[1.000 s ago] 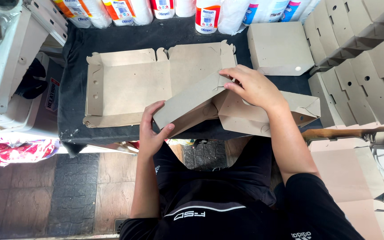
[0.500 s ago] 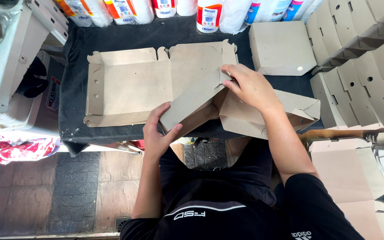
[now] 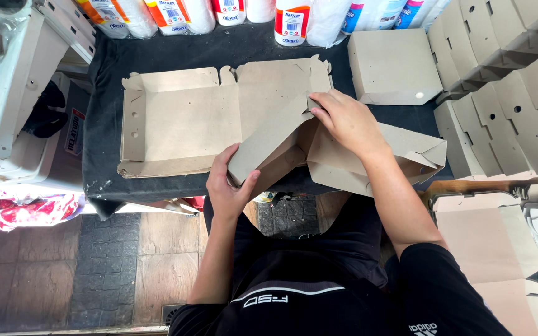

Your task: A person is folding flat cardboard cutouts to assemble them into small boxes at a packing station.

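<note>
- Cardboard box blank (image 3: 281, 146), brown and half folded, lies at the near edge of the black-covered table (image 3: 110, 93), partly over a flat unfolded blank (image 3: 182, 121).
- Left hand (image 3: 228, 186) pinches the raised side panel's near corner, thumb on top and fingers curled beneath.
- Right hand (image 3: 347, 121) presses its bent fingertips on the panel's far corner by a tab.
- Step in hand looks like forming a wall; next would call for seating that tab squarely.
- Folded boxes (image 3: 505, 81) stack at right.
</note>
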